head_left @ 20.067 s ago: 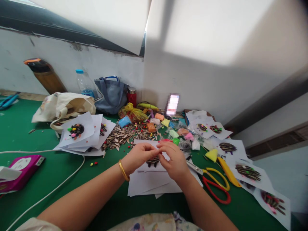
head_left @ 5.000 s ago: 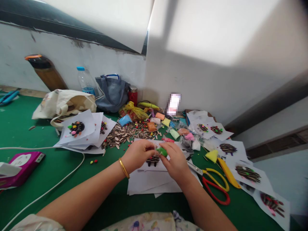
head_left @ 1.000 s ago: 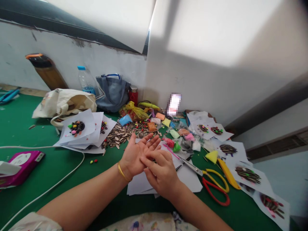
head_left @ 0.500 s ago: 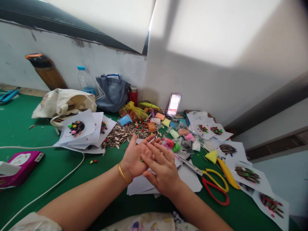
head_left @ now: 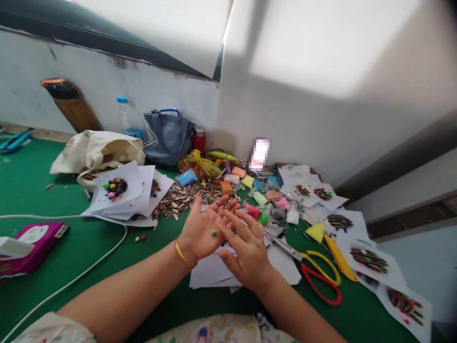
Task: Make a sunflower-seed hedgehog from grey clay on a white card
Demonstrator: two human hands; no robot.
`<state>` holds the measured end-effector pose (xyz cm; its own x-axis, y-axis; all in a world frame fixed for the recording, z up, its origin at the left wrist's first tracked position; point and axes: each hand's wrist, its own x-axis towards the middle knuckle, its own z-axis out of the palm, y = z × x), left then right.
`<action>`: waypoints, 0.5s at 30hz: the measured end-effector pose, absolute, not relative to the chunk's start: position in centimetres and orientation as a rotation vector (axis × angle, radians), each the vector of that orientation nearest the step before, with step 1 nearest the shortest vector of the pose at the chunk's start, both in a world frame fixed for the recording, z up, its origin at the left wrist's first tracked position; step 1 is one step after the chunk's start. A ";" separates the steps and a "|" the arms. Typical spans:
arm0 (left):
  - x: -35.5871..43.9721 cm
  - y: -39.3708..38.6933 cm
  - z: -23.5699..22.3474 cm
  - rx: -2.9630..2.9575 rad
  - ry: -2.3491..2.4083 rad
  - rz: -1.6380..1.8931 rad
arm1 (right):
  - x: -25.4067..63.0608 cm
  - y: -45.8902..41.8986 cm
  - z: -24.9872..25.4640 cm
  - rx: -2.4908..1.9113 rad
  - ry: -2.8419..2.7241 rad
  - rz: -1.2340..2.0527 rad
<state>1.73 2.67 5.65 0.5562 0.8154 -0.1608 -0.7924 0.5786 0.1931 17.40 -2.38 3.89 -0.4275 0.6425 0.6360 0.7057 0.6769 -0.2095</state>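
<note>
Palm up and with its fingers stretched out, my left hand (head_left: pixel 202 233) is open above the paper. A small green clay ball (head_left: pixel 214 233) rests on that palm. My right hand (head_left: pixel 246 250) hovers just right of the ball, palm down, fingers extended and apart, partly over the left fingers. Beneath both hands lie white paper sheets (head_left: pixel 285 267), largely covered by them. Just beyond the fingertips spreads a heap of striped sunflower seeds (head_left: pixel 176 200), mixed with little coloured balls.
Scissors (head_left: pixel 317 271) with red and yellow handles and a yellow cutter (head_left: pixel 339 257) lie to the right. Clay packets (head_left: pixel 273 196) sit behind the hands. Seed-decorated papers (head_left: pixel 369 259) line the right edge; more are stacked left (head_left: pixel 143 205). A white cable (head_left: pixel 93 267) crosses the left side.
My right hand has moved slightly right and off the left palm, uncovering the green ball that was mostly hidden between the hands. The left hand stays palm up.
</note>
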 end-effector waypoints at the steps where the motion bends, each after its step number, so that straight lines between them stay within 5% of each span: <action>1: 1.8 2.6 5.7 0.100 0.255 0.946 | 17.3 -2.5 3.9 -1.026 -2.181 -0.116; 15: 1.9 2.7 5.4 0.044 0.341 1.000 | 16.8 -2.6 3.5 -0.907 -2.242 -0.238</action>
<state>1.95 2.69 5.36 0.4916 0.8308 -0.2611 -0.8170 0.5438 0.1919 16.78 -2.59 3.52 -0.5127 0.5412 0.6665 0.6693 0.7381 -0.0845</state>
